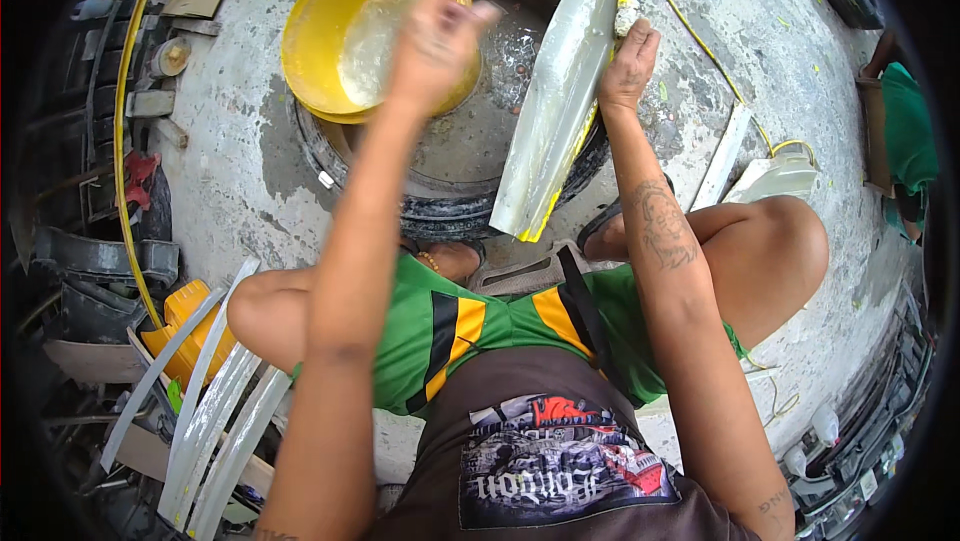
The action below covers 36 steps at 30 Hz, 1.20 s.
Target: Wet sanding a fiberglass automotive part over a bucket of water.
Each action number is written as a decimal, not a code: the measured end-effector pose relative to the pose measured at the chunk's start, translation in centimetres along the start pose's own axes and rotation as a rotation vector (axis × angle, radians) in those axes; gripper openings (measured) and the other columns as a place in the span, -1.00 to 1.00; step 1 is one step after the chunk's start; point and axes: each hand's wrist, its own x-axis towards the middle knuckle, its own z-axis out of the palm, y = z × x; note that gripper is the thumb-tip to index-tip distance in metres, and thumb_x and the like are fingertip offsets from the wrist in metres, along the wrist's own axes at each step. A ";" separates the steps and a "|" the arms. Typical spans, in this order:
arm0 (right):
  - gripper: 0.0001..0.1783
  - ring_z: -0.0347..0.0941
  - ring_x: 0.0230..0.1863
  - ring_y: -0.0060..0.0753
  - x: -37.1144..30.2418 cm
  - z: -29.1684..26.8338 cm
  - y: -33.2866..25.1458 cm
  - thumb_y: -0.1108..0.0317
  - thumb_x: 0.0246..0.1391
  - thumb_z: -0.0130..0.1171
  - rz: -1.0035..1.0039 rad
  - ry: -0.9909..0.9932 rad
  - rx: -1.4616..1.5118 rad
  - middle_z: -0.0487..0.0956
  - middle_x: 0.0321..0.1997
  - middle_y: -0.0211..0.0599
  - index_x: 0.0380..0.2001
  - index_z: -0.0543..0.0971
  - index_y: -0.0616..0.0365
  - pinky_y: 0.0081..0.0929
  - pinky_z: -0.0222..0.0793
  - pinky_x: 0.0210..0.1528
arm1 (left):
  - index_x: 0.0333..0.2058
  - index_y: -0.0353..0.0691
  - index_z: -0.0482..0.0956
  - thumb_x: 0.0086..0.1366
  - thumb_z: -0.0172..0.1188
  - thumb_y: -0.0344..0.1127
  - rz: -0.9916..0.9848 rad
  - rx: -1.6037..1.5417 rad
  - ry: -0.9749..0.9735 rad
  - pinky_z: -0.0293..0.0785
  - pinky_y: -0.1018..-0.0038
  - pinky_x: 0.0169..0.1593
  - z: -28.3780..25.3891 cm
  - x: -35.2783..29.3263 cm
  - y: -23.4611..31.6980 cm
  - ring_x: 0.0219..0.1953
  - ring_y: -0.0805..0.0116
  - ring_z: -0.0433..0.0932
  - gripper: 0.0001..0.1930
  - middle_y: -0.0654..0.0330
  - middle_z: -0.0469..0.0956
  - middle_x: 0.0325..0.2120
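A long, wet, grey-white panel with yellow edges (560, 71) stands tilted in front of me, its lower end toward my knees. My right hand (630, 66) is closed on its right edge, beside some whitish, crumbly stuff on the yellow strip. Smeared by motion, my left hand (440, 46) is over the right side of a yellow bucket (310, 71); whether it holds anything does not show. Cloudy whitish water (368, 56) lies in the bucket. A black tyre (440, 209) lies on its side under bucket and panel, with a wet surface inside it.
Several pale strips (215, 441) lean by my left knee, beside a yellow plastic piece (190, 326). A yellow hose (122, 131) runs along dark parts at the left. Another yellow line (700, 41) crosses the concrete floor near white scraps (775, 176). Dark parts (860, 451) pile at lower right.
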 end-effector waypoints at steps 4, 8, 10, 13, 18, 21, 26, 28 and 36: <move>-0.45 0.46 -0.30 -0.14 0.1 1.6 -0.2 -0.09 0.43 -0.04 0.025 0.035 -0.047 0.57 -0.35 0.10 -0.15 0.43 0.32 -0.16 0.38 -0.13 | -0.02 -0.32 0.58 0.34 0.31 -0.31 0.187 0.131 0.027 0.53 0.24 -0.13 8.5 -7.8 0.3 -0.25 0.07 0.58 -0.70 0.00 0.58 -0.30; -0.44 0.39 -0.52 -0.24 2.0 -0.3 2.2 -0.04 0.24 0.23 0.056 0.075 -0.010 0.54 -0.58 -0.07 -0.40 0.48 0.38 -0.21 0.38 -0.34 | -0.09 -0.39 0.54 0.34 0.25 -0.39 0.221 0.246 0.019 0.44 0.13 -0.07 8.8 -16.7 2.6 -0.17 -0.14 0.47 -0.76 -0.13 0.46 -0.25; -0.42 0.37 -0.54 -0.30 2.2 -0.1 1.8 -0.04 0.17 0.31 0.031 0.001 -0.046 0.53 -0.59 -0.08 -0.48 0.48 0.39 -0.25 0.36 -0.40 | -0.11 -0.41 0.52 0.34 0.23 -0.41 0.177 0.274 -0.012 0.41 0.10 -0.06 8.6 -17.1 2.6 -0.15 -0.18 0.44 -0.78 -0.15 0.42 -0.23; -0.44 0.36 -0.57 -0.31 2.0 0.9 1.5 -0.01 0.15 0.33 0.018 0.060 -0.006 0.52 -0.61 -0.09 -0.46 0.50 0.40 -0.24 0.34 -0.43 | -0.20 -0.36 0.48 0.37 0.17 -0.41 0.237 0.285 0.013 0.39 0.04 -0.10 10.4 -13.3 2.7 -0.23 -0.19 0.42 -0.86 -0.15 0.39 -0.28; -0.52 0.31 -0.60 -0.33 1.5 1.1 2.0 0.07 0.20 0.27 -0.016 0.080 -0.050 0.45 -0.67 -0.14 -0.46 0.50 0.37 -0.24 0.26 -0.47 | -0.24 -0.36 0.47 0.37 0.17 -0.41 0.224 0.284 -0.004 0.40 0.05 -0.13 11.0 -11.7 2.5 -0.24 -0.21 0.43 -0.87 -0.15 0.40 -0.30; -0.58 0.22 -0.64 -0.44 2.0 0.6 1.2 0.16 0.22 0.26 -0.050 0.104 -0.016 0.37 -0.71 -0.21 -0.50 0.47 0.33 -0.31 0.14 -0.55 | -0.27 -0.36 0.45 0.37 0.17 -0.41 0.175 0.245 -0.065 0.40 0.08 -0.15 9.5 -14.1 2.4 -0.25 -0.19 0.43 -0.87 -0.14 0.41 -0.31; -0.57 0.15 -0.68 -0.52 1.6 1.4 0.3 0.15 0.23 0.27 0.005 0.077 0.057 0.37 -0.74 -0.25 -0.52 0.45 0.31 -0.32 0.12 -0.60 | -0.22 -0.36 0.50 0.36 0.18 -0.41 0.229 0.294 -0.090 0.40 0.10 -0.15 11.4 -7.0 1.9 -0.24 -0.17 0.43 -0.87 -0.13 0.43 -0.29; -0.57 0.15 -0.67 -0.52 1.3 1.3 0.8 0.14 0.23 0.27 0.030 0.072 0.022 0.36 -0.74 -0.25 -0.51 0.44 0.30 -0.32 0.15 -0.58 | -0.20 -0.35 0.52 0.37 0.18 -0.40 0.250 0.289 -0.046 0.40 0.10 -0.15 12.0 -6.2 2.0 -0.23 -0.17 0.43 -0.87 -0.13 0.44 -0.28; -0.56 0.17 -0.66 -0.37 2.4 1.3 1.6 0.14 0.17 0.26 -0.057 0.141 0.041 0.35 -0.72 -0.18 -0.51 0.42 0.33 -0.23 0.19 -0.53 | -0.15 -0.44 0.53 0.33 0.21 -0.47 0.253 0.304 -0.098 0.42 0.08 -0.14 9.3 -13.3 2.4 -0.23 -0.17 0.45 -0.82 -0.15 0.41 -0.31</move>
